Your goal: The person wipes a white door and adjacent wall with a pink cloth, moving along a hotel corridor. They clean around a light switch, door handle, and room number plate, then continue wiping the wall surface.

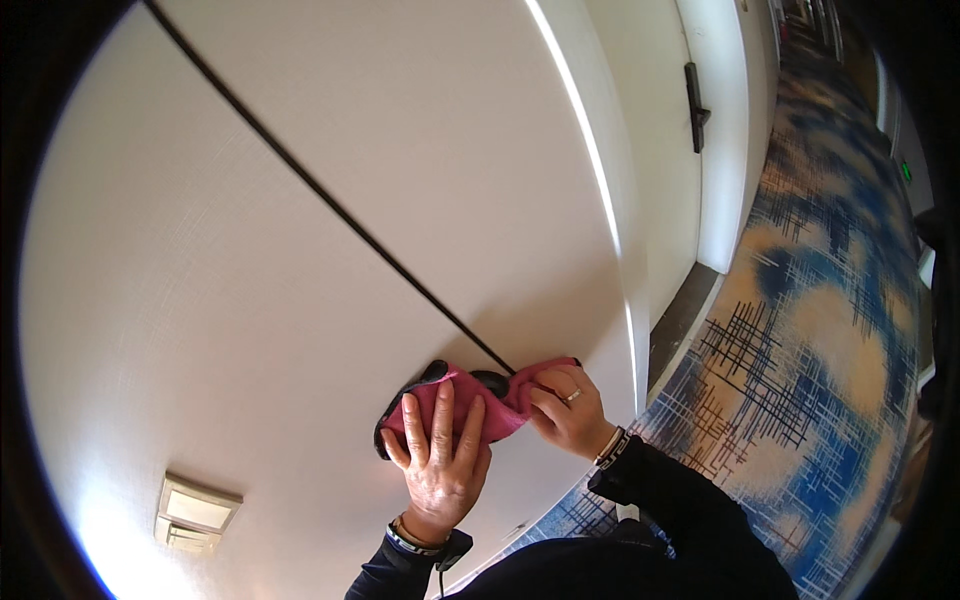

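A pink cloth with black edging [495, 427] lies against a pale wall panel [300, 322], across the lower end of a dark strip [330, 199]. My left hand [442, 469] presses flat on the cloth's left part, fingers spread. My right hand [570, 412], with a ring on one finger, pinches the cloth's bunched right part. A black rounded part [491, 382] shows between the two raised folds; whether it belongs to the cloth or the wall I cannot tell.
A wall-mounted fitting [196, 514] is at the lower left. Right of the panel stands a pale door with a dark handle [696, 109], set in a white frame [724, 150]. Patterned blue and tan carpet [810, 360] runs along the corridor. A green sign [907, 172] glows far right.
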Available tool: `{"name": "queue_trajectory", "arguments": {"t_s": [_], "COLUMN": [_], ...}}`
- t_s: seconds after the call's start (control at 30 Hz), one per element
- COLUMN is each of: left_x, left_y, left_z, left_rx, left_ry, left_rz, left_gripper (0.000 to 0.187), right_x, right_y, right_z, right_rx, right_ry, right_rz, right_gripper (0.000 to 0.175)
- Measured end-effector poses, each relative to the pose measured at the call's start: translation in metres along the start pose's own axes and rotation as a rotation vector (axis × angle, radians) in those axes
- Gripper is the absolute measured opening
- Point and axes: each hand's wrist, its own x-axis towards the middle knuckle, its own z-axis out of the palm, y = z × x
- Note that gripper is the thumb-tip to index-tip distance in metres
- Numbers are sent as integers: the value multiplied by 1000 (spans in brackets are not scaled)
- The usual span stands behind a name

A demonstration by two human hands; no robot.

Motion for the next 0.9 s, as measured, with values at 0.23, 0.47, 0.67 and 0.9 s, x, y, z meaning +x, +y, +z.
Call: {"name": "queue_trajectory", "arguments": {"t_s": [0.23,0.47,0.67,0.9], "left_x": [14,19,24,2], "left_y": [-9,-10,-8,-13], "left_z": [-51,-90,-87,-63], "left_rx": [72,46,10,-82], "left_ry": [111,172,218,347], "left_rz": [-87,-263,-260,-187], "left_gripper": [65,61,62,73], "right_x": [67,151,186,187], "right_y": [-21,-44,-37,-47], "right_z": [-24,-55,-70,-56], "right_rx": [4,40,76,63], "right_ry": [4,2,-79,-85], "right_rz": [-129,-278,-353,-472], "right_gripper": [35,33,30,24]}}
